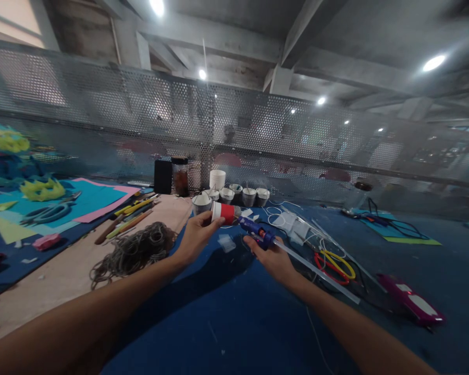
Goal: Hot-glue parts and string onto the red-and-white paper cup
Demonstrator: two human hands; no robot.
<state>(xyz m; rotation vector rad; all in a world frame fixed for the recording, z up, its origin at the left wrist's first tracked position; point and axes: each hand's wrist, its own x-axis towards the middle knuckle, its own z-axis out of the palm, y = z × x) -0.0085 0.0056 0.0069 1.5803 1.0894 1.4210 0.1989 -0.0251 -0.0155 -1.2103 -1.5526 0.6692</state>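
My left hand (198,233) grips a small paper cup (225,213) with a red band and a white end, tipped on its side. In my right hand (271,255) is a blue glue gun (254,228), a long clear glue stick (316,271) sticking out of its back. The nozzle points at the cup's grey end; whether it touches cannot be made out. Behind the cup stand several small grey-and-white cups (249,196) with string handles and a stack of white paper cups (218,179). Clear plastic pieces (226,242) lie beneath my hands.
Tangled grey cord (136,250) and carving tools (128,219) lie left, near scissors (50,210) on coloured paper (97,200). To the right are red-and-yellow-handled scissors (338,265) and a magenta device (412,301). A perforated metal screen (140,109) runs behind the table.
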